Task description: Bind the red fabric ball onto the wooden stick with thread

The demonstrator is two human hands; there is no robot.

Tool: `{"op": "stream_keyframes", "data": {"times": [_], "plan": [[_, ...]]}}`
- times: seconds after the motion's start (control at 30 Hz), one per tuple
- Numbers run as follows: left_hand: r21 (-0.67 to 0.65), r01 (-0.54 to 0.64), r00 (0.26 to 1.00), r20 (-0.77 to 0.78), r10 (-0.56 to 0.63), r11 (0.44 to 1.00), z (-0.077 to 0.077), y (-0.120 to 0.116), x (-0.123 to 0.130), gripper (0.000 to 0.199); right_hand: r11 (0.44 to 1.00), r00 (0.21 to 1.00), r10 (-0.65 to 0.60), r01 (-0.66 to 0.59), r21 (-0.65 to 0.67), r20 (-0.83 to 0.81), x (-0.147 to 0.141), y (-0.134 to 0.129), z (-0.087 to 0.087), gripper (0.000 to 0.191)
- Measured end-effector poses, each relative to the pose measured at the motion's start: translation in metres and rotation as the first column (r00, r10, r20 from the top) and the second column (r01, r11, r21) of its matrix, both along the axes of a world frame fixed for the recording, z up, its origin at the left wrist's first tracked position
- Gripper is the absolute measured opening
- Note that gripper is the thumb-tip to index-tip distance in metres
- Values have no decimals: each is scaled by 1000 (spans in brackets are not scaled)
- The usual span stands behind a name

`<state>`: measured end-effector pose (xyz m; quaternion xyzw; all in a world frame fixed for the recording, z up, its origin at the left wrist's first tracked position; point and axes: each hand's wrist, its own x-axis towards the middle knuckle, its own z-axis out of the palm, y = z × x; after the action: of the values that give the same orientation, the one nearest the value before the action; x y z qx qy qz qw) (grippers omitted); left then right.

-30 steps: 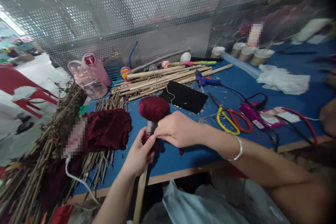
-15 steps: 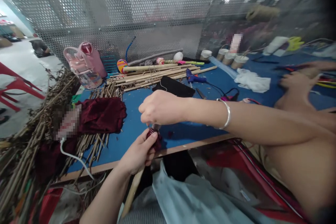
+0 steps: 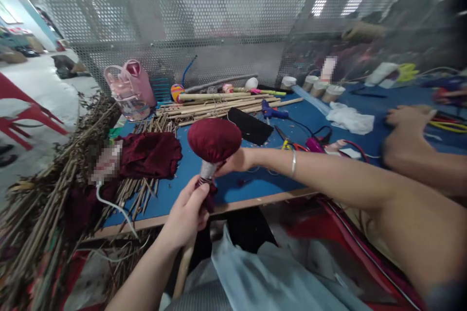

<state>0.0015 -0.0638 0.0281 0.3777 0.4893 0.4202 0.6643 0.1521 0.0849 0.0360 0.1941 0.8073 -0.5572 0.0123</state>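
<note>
My left hand [image 3: 188, 214] is closed around a wooden stick [image 3: 185, 265], at the gathered cloth just below its head. The mallet-like head [image 3: 214, 139] is round and covered in dark red cloth. Under it, a silvery-grey wrapping [image 3: 208, 169] circles the neck, with thin strands wound lower by my left thumb. My right hand [image 3: 235, 161], a silver bangle on its wrist, is curled at the far side of the neck. The head partly covers its fingers, and what they hold cannot be made out. Dark red cloth [image 3: 151, 155] lies on the table to the left.
Dry stalks [image 3: 40, 204] fill the left side. Behind are light sticks [image 3: 233, 104], a pink bottle [image 3: 140, 82], a black piece [image 3: 250, 125] and a blue glue gun [image 3: 273, 111]. Pliers [image 3: 282, 138] lie nearby. Another person's arm [image 3: 412, 141] rests at right, and perforated metal [image 3: 219, 24] stands behind.
My right hand has passed from above the neck to behind it, lower and to the right. The red head now shows. My left hand keeps its grip, and the view has shifted slightly.
</note>
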Motion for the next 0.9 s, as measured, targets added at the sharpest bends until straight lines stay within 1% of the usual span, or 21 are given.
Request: {"op": "stream_keyframes", "data": {"times": [0.07, 0.1, 0.17, 0.23, 0.3, 0.37, 0.4, 0.43, 0.47, 0.5, 0.57, 0.6, 0.63, 0.67, 0.7, 0.77, 0.8, 0.9], "plan": [[-9, -85, 996, -18, 85, 996, -7, 5, -5, 24, 991, 996, -75, 79, 112, -42, 10, -20, -5, 30], [-11, -102, 995, -21, 102, 995, -10, 8, -6, 24, 979, 994, -94, 103, 175, -60, 14, -29, -3, 29], [-9, -99, 995, -11, 99, 995, -14, 10, -6, 25, 954, 990, -103, 125, 271, -97, 20, -43, 7, 28], [-19, -61, 998, 31, 62, 998, -14, 11, -6, 27, 943, 991, -82, 113, 312, -110, 24, -50, 22, 28], [-59, -12, 995, 96, 18, 998, -12, 11, -6, 27, 928, 992, -52, 90, 360, -115, 26, -54, 36, 27], [-110, 47, 987, 157, -29, 993, -8, 11, -8, 28, 897, 995, -8, 53, 438, -104, 26, -55, 47, 26], [-127, 77, 983, 178, -54, 989, -7, 12, -9, 28, 870, 996, 24, 22, 492, -86, 26, -55, 51, 26], [-134, 100, 979, 191, -74, 986, -6, 12, -10, 28, 830, 996, 59, -16, 557, -60, 24, -56, 55, 26], [-138, 120, 976, 198, -91, 983, -5, 12, -11, 27, 772, 996, 91, -56, 633, -24, 23, -57, 58, 26], [-141, 134, 974, 201, -104, 981, -5, 13, -11, 26, 695, 993, 117, -96, 713, 19, 20, -58, 62, 25], [-148, 139, 974, 196, -109, 979, -6, 13, -11, 25, 497, 985, 131, -165, 852, 114, 14, -59, 70, 23], [-147, 140, 976, 189, -111, 979, -7, 13, -10, 24, 400, 978, 131, -200, 894, 161, 10, -60, 74, 23], [-143, 145, 976, 182, -118, 979, -8, 13, -9, 24, 318, 968, 135, -243, 916, 210, 5, -60, 78, 23], [-137, 155, 976, 176, -130, 978, -9, 13, -8, 23, 254, 954, 146, -291, 922, 261, 0, -59, 82, 23], [-129, 168, 975, 169, -145, 977, -10, 13, -8, 22, 207, 938, 161, -337, 918, 308, -5, -58, 86, 24], [-122, 186, 974, 153, -167, 975, -11, 13, -7, 22, 146, 905, 181, -413, 899, 386, -15, -54, 92, 25], [-124, 187, 975, 146, -168, 975, -11, 13, -7, 22, 124, 896, 179, -430, 894, 406, -19, -52, 95, 24], [-131, 192, 976, 132, -174, 973, -11, 13, -7, 23, 75, 898, 145, -429, 900, 416, -30, -46, 98, 23]]}}
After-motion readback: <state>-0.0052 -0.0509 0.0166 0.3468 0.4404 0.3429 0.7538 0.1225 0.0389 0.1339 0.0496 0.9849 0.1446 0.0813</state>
